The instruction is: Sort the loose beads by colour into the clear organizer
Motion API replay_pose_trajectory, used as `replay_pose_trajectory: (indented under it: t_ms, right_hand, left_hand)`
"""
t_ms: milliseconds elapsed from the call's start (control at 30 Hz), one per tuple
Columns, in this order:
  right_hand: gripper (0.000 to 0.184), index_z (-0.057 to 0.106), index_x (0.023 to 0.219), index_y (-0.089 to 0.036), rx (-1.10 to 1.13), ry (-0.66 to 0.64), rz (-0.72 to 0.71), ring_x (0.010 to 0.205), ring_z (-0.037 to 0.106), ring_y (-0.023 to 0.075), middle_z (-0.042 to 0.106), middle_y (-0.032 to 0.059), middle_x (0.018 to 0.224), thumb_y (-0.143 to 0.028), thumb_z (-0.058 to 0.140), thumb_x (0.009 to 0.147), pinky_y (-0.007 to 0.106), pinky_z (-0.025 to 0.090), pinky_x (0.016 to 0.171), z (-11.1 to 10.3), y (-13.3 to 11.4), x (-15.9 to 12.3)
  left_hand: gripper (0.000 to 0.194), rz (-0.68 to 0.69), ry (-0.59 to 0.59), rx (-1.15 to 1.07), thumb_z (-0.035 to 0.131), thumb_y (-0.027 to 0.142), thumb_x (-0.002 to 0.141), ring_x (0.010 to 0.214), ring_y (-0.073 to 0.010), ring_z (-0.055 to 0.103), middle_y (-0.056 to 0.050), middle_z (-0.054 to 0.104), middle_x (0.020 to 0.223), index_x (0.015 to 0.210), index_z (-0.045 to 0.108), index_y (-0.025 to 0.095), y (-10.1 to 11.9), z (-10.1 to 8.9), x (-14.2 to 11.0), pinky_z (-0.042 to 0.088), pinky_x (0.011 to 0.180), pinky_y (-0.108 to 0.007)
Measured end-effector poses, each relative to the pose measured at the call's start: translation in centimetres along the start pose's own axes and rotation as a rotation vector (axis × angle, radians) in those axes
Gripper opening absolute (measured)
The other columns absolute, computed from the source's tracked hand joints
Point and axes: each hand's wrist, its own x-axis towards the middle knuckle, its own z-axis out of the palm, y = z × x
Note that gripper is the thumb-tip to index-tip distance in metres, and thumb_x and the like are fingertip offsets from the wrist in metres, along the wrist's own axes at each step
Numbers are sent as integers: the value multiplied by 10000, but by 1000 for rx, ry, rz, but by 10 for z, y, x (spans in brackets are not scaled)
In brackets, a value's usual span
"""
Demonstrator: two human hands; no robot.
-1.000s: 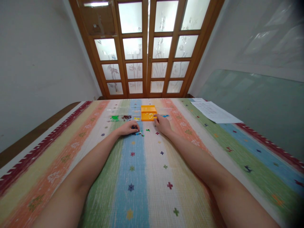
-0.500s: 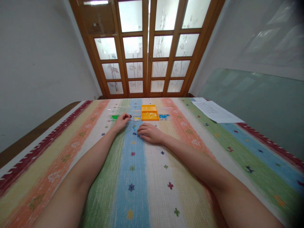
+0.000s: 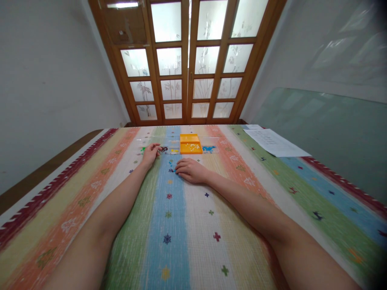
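My left hand (image 3: 151,154) is over the left end of a clear tray (image 3: 138,140), thumb and forefinger drawn together between green pieces (image 3: 142,149) and dark brown pieces (image 3: 164,149). Anything in that pinch is too small to make out. Low on the tablecloth rests my right hand (image 3: 191,170), its curled fingertips at a small blue piece (image 3: 174,171). Just beyond those fingertips lie more tiny blue pieces (image 3: 170,163). Yellow pieces (image 3: 174,150) sit in the tray between the brown ones and an open orange box (image 3: 191,152), which holds small white pieces (image 3: 193,146).
Bright blue pieces (image 3: 208,148) lie in a clear tray right of the orange box. Printed paper sheets (image 3: 273,141) rest at the far right of the striped tablecloth (image 3: 169,253). Beyond the table stand wood-framed glass doors (image 3: 189,84).
My left hand has shifted left within the tray, uncovering the dark brown pieces and covering part of the green ones. The right hand stays nearly still by the blue pieces.
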Motion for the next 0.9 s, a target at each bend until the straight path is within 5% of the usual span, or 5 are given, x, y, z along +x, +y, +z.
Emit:
replay_pose_trajectory:
  t_ms: [167, 333, 633, 900]
  right_hand:
    - [247, 772, 1109, -235, -3, 51, 26, 1097, 644, 218, 740, 71, 1143, -243, 560, 983, 404, 477, 1025, 3, 3, -2]
    - [243, 783, 1052, -230, 28, 252, 173, 1036, 668, 209, 744, 70, 1106, -260, 546, 1003, 373, 509, 965, 10, 22, -9]
    - [275, 786, 969, -206, -62, 634, 677, 980, 676, 225, 748, 83, 1074, -300, 528, 987, 359, 506, 919, -6, 71, -35]
    - [361, 789, 974, -180, -195, 684, 978, 949, 649, 236, 735, 106, 1076, -349, 470, 993, 352, 478, 866, -14, 92, -51]
  left_hand:
    - [366, -51, 42, -6, 594, 399, 795, 561, -105, 508, -35, 705, 884, 1087, 632, 180, 1, 2, -1, 399, 553, -235]
    - [279, 12, -14, 96, 576, 344, 817, 610, -132, 539, -35, 692, 847, 1006, 685, 172, 5, 5, -6, 432, 603, -252]
    - [225, 340, -390, 526, 564, 306, 899, 770, -176, 600, -30, 716, 895, 989, 748, 214, 31, 17, -29, 439, 735, -290]
    - [186, 433, -734, 596, 627, 296, 875, 674, -139, 553, -1, 649, 749, 973, 758, 209, 53, 32, -49, 395, 670, -252]
